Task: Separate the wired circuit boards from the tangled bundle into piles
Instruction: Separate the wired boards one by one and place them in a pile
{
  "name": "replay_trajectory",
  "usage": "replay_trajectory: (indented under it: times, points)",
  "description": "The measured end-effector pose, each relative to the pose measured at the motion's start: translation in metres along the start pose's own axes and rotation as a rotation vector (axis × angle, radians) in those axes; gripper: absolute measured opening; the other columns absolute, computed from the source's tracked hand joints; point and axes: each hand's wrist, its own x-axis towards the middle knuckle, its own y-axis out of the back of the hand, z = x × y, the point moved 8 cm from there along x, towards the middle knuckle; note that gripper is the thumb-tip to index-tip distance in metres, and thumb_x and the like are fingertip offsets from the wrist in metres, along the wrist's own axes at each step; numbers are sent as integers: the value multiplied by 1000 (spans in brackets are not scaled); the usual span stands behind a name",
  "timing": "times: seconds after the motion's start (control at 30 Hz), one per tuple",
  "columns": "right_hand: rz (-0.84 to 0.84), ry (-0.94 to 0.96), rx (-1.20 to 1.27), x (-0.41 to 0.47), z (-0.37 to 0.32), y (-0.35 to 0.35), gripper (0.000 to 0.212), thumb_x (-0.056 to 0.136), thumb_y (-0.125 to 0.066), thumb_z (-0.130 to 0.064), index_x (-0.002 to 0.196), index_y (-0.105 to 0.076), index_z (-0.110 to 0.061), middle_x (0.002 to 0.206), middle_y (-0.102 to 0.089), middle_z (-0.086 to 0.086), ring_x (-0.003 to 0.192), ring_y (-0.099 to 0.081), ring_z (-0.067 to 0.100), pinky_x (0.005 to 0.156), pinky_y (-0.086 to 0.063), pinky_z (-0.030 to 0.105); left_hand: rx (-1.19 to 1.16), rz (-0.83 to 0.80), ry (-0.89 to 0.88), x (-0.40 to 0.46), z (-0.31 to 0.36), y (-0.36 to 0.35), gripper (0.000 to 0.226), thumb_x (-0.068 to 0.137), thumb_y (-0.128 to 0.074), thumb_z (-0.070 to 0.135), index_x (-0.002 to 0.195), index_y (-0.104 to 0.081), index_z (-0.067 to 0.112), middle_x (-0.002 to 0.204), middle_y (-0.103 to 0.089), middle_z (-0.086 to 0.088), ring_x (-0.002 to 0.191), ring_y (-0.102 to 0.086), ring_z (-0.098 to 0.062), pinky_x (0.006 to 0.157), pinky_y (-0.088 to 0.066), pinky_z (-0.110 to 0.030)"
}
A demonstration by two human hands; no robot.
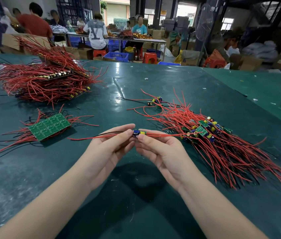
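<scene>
Both hands meet above the middle of the green table (136, 87). My left hand (112, 149) and my right hand (158, 150) pinch one small wired circuit board (138, 133) between fingertips; its red and black wires run out left and right. A green multi-board panel (50, 126) with red wires lies to the left. A pile of separated small boards with red wires (214, 140) lies to the right. A big stack of wired panels (48, 78) sits at the far left.
Several loose small boards (156, 101) lie beyond the right pile. Across the table's far edge are people at other tables, blue crates (117, 56), red stools and cardboard boxes.
</scene>
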Motion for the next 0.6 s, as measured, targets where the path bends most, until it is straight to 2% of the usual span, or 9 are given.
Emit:
replay_trajectory:
  times: [0.1, 0.3, 0.4, 0.5, 0.6]
  points:
    - [-37, -3, 34, -1, -2, -3, 22, 60, -76, -15, 80, -78, -9, 84, -75, 10, 70, -70, 15, 66, -56, 22, -35, -17, 58, 1, -1, 1, 24, 66, -69, 15, 88, -79, 15, 91, -75, -8, 79, -72, -11, 68, -55, -17]
    - [-90, -1, 39, -5, -6, -10, 22, 63, -75, -13, 83, -78, -6, 84, -74, 11, 68, -69, 15, 65, -55, 22, -100, -32, 158, 0, -4, 2, 27, 57, -74, 15, 84, -80, 15, 83, -75, -5, 66, -70, -8, 59, -54, -15]
    - [-62, 23, 33, -4, -6, -9, 23, 63, -76, -14, 84, -78, -6, 86, -74, 13, 70, -69, 16, 66, -56, 22, -120, -15, 171, 1, -6, 2, 28, 57, -75, 17, 84, -80, 13, 82, -74, -5, 66, -69, -7, 59, -54, -14]
    - [-2, 70, -3, -3, -7, -5, 22, 62, -76, -15, 83, -78, -9, 87, -75, 12, 72, -70, 15, 68, -55, 22, -118, 36, 199, 2, -13, 3, 23, 56, -77, 23, 75, -79, 10, 80, -74, -6, 65, -69, -9, 59, -54, -16]
    - [41, 184, -165, -5, -15, -3, 14, 71, -76, -4, 81, -78, -14, 84, -76, 8, 73, -70, 14, 67, -55, 21, -128, 90, 183, 4, -15, 8, 14, 64, -74, 21, 70, -78, 10, 81, -74, -9, 68, -70, -11, 61, -55, -17]
